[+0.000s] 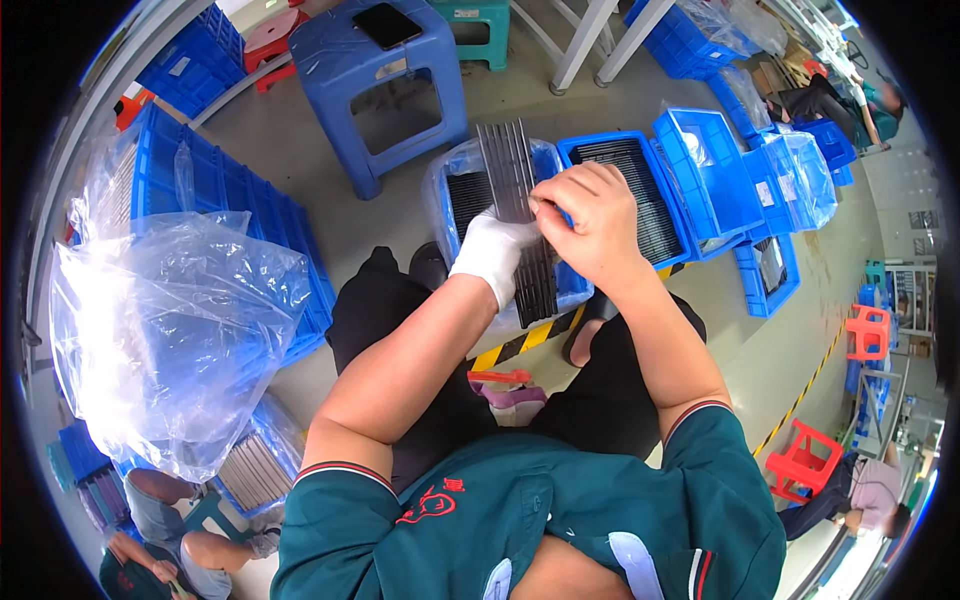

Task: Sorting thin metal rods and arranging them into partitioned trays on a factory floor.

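Observation:
My left hand [490,255], in a white glove, is closed round the middle of a stack of long, thin dark grey plates [508,160]. The stack stands on end above a blue bin [436,205] lined with clear plastic, and more dark plates lie inside that bin. My bare right hand [598,222] is at the stack's right edge, thumb and forefinger pinched against the plates. The other fingers curl in, and the exact part under the fingertips is hidden.
Right of the lined bin, a blue crate [655,165] holds rows of dark plates. Stacked blue crates [705,165] stand beyond it. A blue stool [375,75] bears a phone [387,25]. Clear plastic sheeting [180,330] covers crates on the left. Other people sit lower left and farther right.

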{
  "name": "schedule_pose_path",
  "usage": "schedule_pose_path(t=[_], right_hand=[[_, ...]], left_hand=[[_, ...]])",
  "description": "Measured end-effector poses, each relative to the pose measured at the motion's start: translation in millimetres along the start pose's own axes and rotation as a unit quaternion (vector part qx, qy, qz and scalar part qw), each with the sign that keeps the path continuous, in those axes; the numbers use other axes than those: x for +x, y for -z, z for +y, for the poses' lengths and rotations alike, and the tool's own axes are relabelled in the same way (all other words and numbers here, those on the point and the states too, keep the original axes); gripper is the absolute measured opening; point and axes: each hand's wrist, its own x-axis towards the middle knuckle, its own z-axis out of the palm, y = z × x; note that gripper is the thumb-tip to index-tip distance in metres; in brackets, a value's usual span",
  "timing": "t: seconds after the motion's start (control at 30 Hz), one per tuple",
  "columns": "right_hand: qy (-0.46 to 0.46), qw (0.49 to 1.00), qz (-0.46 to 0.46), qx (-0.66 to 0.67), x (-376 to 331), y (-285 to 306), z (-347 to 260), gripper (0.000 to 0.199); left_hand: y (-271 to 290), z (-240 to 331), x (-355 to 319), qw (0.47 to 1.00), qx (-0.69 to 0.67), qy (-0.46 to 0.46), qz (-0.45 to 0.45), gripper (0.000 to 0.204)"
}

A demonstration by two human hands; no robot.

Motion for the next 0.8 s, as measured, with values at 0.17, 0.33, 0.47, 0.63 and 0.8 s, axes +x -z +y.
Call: schedule_pose_path(t=[0.17, 0.33, 0.47, 0.63, 0.8], right_hand=[[0.066, 0.995, -0.015, -0.072, 2, 0, -9, 0.012], [0.062, 0.992, -0.03, -0.109, 3, -1, -12, 0.011], [0.014, 0.998, -0.007, -0.055, -1, 2, 0, 0.009], [-0.004, 1.0, 0.01, 0.0, -4, -4, 9, 0.012], [0.006, 1.0, 0.002, -0.004, 0, 6, 2, 0.012]], left_hand=[[-1, -3, 1, 0.999, 0.038, -0.03, 0.008, 0.017], [-3, -3, 2, 0.996, 0.061, -0.056, 0.024, 0.018], [-2, 4, -2, 1.0, 0.023, -0.012, -0.009, 0.021], [2, 3, 0, 0.996, -0.065, 0.005, -0.069, 0.022], [-4, 10, -6, 0.995, -0.066, 0.007, -0.071, 0.022]])
